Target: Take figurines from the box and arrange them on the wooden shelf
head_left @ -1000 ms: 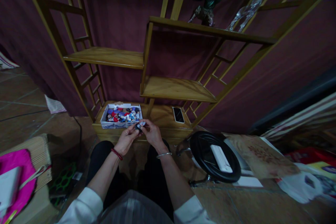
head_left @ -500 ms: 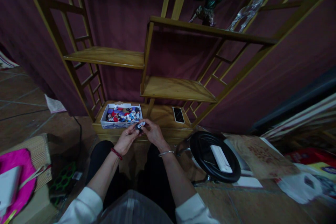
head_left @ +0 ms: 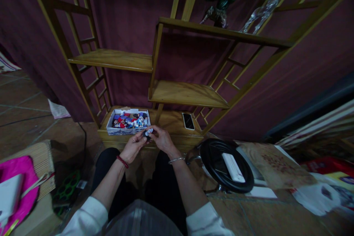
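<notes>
Though its details are too small to tell, a small dark-and-white trinket [head_left: 148, 133] is between both bare hands, pinched in the fingers of the left hand [head_left: 133, 149] and the right hand [head_left: 163, 141]. It looks light and stiff, perhaps smooth, so its edges seem the surest hold. Just beyond stands an open white cardboard box with patterned sides [head_left: 124, 131], heaped with small multicoloured pieces [head_left: 129, 121]; rightward, a white-framed black phone [head_left: 188, 121] lies on the brown wooden bottom shelf [head_left: 170, 122]

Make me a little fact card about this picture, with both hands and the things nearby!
Left hand: holds a small dark-and-white piece; red beads on wrist
Right hand: holds the same piece; silvery bangle on wrist
Lower shelf: box of colourful bits, phone to its right
Upper shelf: green figure, clear figure
Stool: black, round, long white object on top
</notes>
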Available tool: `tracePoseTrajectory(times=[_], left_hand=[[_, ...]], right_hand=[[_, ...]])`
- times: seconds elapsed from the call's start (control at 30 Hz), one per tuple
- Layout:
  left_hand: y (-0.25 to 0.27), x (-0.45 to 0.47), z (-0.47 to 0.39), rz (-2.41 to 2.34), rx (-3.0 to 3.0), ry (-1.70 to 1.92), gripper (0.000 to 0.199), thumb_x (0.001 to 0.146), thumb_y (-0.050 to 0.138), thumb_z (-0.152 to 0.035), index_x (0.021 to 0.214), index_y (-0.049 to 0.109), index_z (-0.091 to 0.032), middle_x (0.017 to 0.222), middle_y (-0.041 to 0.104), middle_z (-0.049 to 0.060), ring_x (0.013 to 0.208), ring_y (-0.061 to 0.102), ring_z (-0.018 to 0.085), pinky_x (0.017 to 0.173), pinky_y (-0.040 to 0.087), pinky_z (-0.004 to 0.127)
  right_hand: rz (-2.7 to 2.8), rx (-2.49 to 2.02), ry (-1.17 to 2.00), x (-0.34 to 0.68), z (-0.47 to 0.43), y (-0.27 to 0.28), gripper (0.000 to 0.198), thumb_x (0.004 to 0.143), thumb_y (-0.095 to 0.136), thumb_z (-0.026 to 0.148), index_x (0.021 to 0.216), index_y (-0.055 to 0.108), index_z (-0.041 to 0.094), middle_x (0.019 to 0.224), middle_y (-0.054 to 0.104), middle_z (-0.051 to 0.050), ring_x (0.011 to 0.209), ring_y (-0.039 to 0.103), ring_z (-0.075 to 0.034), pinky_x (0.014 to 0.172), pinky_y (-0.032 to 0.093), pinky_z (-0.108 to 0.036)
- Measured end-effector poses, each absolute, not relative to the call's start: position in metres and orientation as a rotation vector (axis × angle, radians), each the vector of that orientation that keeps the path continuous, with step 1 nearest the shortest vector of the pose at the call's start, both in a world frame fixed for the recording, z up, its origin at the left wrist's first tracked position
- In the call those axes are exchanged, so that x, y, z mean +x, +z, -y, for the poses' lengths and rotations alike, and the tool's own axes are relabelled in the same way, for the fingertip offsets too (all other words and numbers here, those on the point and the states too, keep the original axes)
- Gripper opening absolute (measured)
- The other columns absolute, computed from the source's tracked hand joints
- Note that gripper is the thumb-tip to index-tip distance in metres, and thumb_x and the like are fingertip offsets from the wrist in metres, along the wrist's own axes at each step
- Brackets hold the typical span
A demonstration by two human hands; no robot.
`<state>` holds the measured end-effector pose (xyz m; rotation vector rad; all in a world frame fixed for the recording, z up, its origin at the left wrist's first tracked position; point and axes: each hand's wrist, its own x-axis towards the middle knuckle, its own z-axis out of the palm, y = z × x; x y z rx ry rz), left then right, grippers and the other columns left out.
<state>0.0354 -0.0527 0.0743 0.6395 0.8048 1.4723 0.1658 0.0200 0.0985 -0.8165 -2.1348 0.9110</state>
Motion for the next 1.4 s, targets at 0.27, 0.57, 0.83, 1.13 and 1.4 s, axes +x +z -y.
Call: tracePoseTrajectory(times=[0.27,0.57,0.83,1.13,1.4], left_hand=[[0.0747,0.0357,0.0529,-0.832,0.636,1.465,0.041,0.064,0.071,-0.018,0.104,0.063,-0.018,0.106,0.063,0.006,0.091,0.058,0.015,0.082,0.044,0.027],[0.0709,0.0354,0.0522,-0.83,0.639,1.472,0.042,0.064,0.071,-0.018,0.105,0.063,-0.018,0.104,0.064,0.005,0.09,0.058,0.015,0.084,0.044,0.028],[0.0771,0.0364,0.0532,-0.842,0.604,1.49,0.043,0.063,0.072,-0.017,0.105,0.063,-0.019,0.105,0.064,0.004,0.089,0.058,0.014,0.083,0.044,0.027],[0.0733,0.0373,0.0526,-0.846,0.616,1.492,0.04,0.063,0.072,-0.018,0.102,0.065,-0.018,0.106,0.063,0.005,0.09,0.058,0.015,0.082,0.044,0.027],[0.0739,0.0384,0.053,-0.839,0.604,1.503,0.039,0.063,0.072,-0.018,0.102,0.064,-0.017,0.107,0.063,0.006,0.094,0.057,0.016,0.084,0.044,0.028]], right_hand=[[2.145,-0.789,0.981,0.1654,-0.0221,0.0991,0.02,0.077,0.051,0.018,0.094,0.06,0.024,0.088,0.064,0.002,0.078,0.059,-0.013,0.075,0.044,-0.025],[2.122,-0.804,0.998,0.1646,-0.0222,0.0983,0.018,0.076,0.053,0.019,0.092,0.06,0.022,0.086,0.064,0.001,0.076,0.059,-0.012,0.073,0.045,-0.024],[2.083,-0.85,0.994,0.1633,-0.0218,0.0976,0.019,0.074,0.054,0.022,0.092,0.059,0.022,0.083,0.064,0.001,0.075,0.06,-0.013,0.071,0.047,-0.025],[2.043,-0.857,1.007,0.1631,-0.0203,0.0934,0.016,0.073,0.056,0.025,0.088,0.057,0.022,0.078,0.063,0.002,0.071,0.059,-0.013,0.067,0.047,-0.024],[2.024,-0.869,0.996,0.1636,-0.0182,0.0949,0.014,0.072,0.057,0.026,0.085,0.055,0.02,0.076,0.061,0.001,0.067,0.058,-0.012,0.064,0.046,-0.023]])
